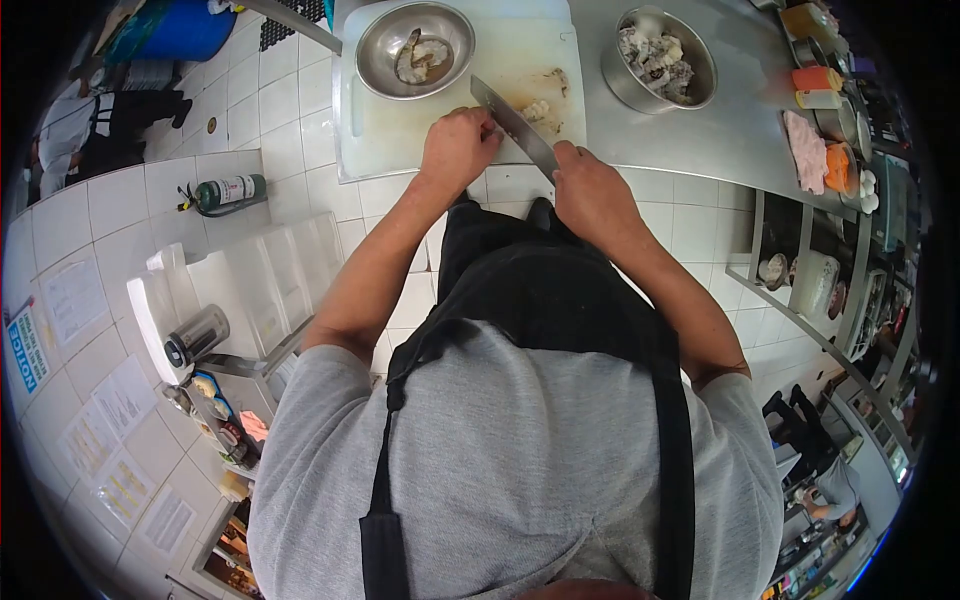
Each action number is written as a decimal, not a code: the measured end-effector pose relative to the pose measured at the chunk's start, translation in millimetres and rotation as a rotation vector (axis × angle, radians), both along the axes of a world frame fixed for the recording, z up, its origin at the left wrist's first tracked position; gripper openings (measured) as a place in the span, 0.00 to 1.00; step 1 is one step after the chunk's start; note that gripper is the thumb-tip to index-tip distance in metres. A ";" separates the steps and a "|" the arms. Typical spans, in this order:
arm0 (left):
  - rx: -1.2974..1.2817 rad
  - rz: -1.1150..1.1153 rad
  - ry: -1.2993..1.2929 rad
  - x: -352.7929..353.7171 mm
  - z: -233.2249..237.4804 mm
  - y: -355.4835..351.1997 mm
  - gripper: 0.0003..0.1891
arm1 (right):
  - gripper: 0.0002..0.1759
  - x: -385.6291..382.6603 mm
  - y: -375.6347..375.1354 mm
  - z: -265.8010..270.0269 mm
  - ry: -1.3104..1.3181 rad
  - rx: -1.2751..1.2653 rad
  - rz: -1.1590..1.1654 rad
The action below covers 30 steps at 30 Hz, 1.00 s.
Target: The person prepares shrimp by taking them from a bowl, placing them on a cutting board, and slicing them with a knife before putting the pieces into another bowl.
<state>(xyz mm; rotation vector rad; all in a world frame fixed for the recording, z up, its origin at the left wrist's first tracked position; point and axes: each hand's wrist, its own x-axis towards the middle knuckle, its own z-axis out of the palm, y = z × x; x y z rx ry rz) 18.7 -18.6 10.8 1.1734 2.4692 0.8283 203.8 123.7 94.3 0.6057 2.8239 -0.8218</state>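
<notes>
My right hand (592, 195) is wrapped round the handle of a large kitchen knife (512, 124), whose blade points up and to the left over the white cutting board (400, 135). Close beside the blade is my left hand (460, 148), its fingers curled; what they hold, if anything, is hidden. Small pale chopped pieces (540, 112) lie on the board just right of the knife, with brownish scraps beyond. A steel bowl (372, 72) at the board's far left contains shrimp (412, 58) that look grey and whitish.
A steel pot (626, 92) of grey-white pieces stands on the steel counter (740, 130) to the right. A pink cloth (805, 150) and several containers line the right edge. On the left are a fire extinguisher (225, 193) and a white plastic bin (285, 285). Other people appear at both sides.
</notes>
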 end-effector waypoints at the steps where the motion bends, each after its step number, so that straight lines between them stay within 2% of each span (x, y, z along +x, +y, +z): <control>1: -0.009 0.001 -0.001 0.1 -0.5 -0.2 0.11 | 0.11 1.2 0.0 -2.6 -0.018 0.001 0.006; 18: 0.012 -0.002 -0.014 1.0 0.7 -4.2 0.08 | 0.09 7.3 -7.6 -0.9 -0.083 0.005 -0.011; 23: -0.017 0.005 -0.035 3.2 5.9 -2.2 0.09 | 0.10 4.8 0.9 -1.4 0.007 0.038 -0.035; 25: 0.120 -0.018 0.203 6.8 9.4 5.1 0.11 | 0.10 5.3 6.8 -6.5 0.030 0.071 -0.073; 26: 0.118 -0.013 0.204 7.0 4.7 8.5 0.11 | 0.10 4.4 10.7 -10.1 0.057 0.104 -0.115; 29: 0.056 -0.054 0.125 3.4 -3.7 20.8 0.12 | 0.11 1.7 24.7 -25.7 0.065 0.104 -0.146; 30: 0.057 0.002 -0.055 3.2 1.1 20.7 0.13 | 0.10 2.1 26.2 -28.7 0.070 0.098 -0.174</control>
